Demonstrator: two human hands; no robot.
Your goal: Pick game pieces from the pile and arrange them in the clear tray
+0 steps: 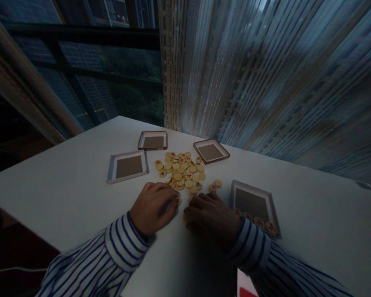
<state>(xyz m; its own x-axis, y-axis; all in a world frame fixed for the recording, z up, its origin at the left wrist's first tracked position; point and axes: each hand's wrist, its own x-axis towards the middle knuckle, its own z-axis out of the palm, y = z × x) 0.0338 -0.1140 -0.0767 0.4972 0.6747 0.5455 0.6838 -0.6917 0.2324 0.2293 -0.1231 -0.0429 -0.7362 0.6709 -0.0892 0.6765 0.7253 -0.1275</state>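
A loose heap of round wooden xiangqi pieces (pixel 181 169) lies mid-table, some showing red or black characters, others blank side up. My left hand (pixel 156 206) rests at the heap's near edge, fingers bent, with a black-marked xiangqi piece (pixel 177 201) at the fingertips and thumb. Beside it, my right hand (pixel 212 214) curls palm down over the table, its fingers closed on a pale xiangqi piece (pixel 187 217) that is partly covered. Under the right wrist's far side is a shallow open box (pixel 273 202) with several red-marked pieces (pixel 259 223) in a row along its near side.
Three more shallow boxes stand around the heap: one at left (pixel 111 173), one at back left (pixel 139 142) and one at back right (pixel 225 154). Two stray pieces (pixel 218 182) lie right of the heap. A curtain (pixel 250 74) and a window border the white table (pixel 80 173).
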